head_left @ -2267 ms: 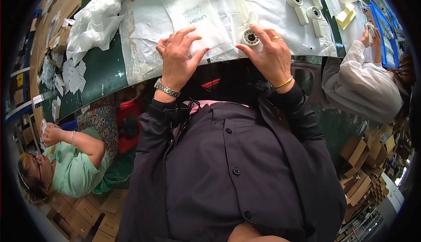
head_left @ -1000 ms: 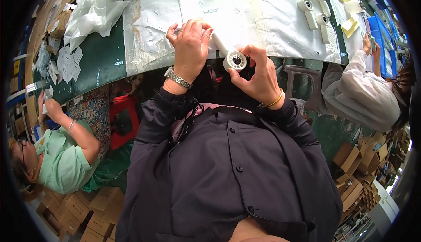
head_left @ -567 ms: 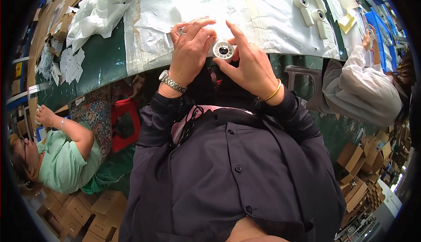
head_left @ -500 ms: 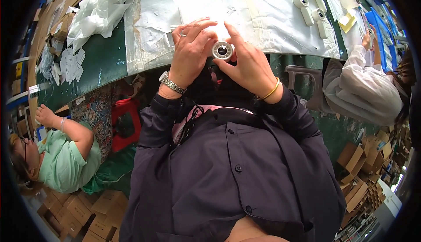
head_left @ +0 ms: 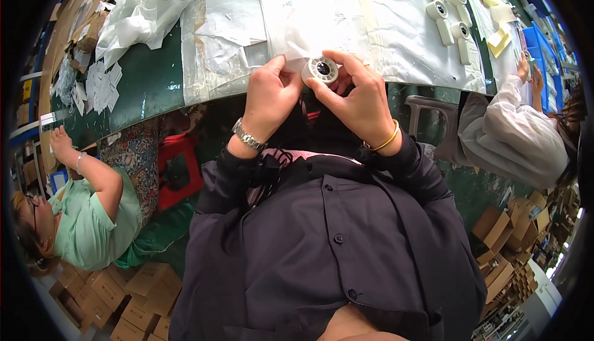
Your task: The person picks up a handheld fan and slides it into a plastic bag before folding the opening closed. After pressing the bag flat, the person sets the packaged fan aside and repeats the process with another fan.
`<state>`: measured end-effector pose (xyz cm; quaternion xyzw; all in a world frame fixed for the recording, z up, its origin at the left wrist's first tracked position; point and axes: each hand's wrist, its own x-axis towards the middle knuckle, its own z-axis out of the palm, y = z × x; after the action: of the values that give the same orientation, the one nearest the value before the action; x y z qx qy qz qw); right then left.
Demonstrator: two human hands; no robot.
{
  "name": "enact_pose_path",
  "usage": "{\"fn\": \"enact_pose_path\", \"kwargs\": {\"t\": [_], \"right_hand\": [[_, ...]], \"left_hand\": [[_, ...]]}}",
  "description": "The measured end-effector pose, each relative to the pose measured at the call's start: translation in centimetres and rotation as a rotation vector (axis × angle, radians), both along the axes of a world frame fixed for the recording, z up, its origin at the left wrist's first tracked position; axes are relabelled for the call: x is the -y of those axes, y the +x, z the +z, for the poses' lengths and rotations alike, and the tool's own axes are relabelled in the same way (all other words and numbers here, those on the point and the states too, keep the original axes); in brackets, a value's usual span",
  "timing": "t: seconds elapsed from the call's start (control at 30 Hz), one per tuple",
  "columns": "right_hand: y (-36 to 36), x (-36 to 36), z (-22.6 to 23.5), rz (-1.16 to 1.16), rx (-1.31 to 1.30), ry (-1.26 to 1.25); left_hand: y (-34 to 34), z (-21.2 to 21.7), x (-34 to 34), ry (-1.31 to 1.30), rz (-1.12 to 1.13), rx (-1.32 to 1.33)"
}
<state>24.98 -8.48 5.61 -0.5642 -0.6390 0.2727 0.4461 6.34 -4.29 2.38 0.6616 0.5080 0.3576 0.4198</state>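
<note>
My right hand (head_left: 356, 87) grips a small white handheld fan (head_left: 323, 71), thumb and fingers round its head. That round head has radial slats and a dark centre facing up; any handle is hidden. Close at the fan's left side is my left hand (head_left: 271, 93), its fingers curled in a pinch. A thin translucent film (head_left: 300, 45) rises from the left fingertips beside the fan, blurred against the bright sheets behind. Both hands are at the table's near edge.
Several similar white fans (head_left: 444, 30) lie at the right of the table, on white plastic sheeting (head_left: 396, 56). Crumpled plastic (head_left: 139, 16) and paper scraps (head_left: 102, 87) lie left. Co-workers sit on either side, one in green (head_left: 99, 223), one in pale sleeves (head_left: 504, 118).
My left hand has drawn its spread fingers into a pinch, lower down. The fan has shifted slightly right and tilted, and the film now shows above it.
</note>
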Motion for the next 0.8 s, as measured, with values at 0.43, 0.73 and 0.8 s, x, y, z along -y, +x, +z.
{"fn": "enact_pose_path", "kwargs": {"t": [0.43,0.73,0.8], "right_hand": [[0.0,-1.0,-1.5,-0.026,0.059,0.007],[1.1,-3.0,-0.8,-0.004,0.409,0.223],[0.9,-3.8,-0.9,-0.038,0.538,0.347]], "left_hand": [[-0.7,0.5,0.5,-0.557,-0.16,0.285],[-1.2,0.1,0.4,-0.722,-0.172,0.438],[-1.2,0.1,0.4,-0.753,-0.187,0.419]]}}
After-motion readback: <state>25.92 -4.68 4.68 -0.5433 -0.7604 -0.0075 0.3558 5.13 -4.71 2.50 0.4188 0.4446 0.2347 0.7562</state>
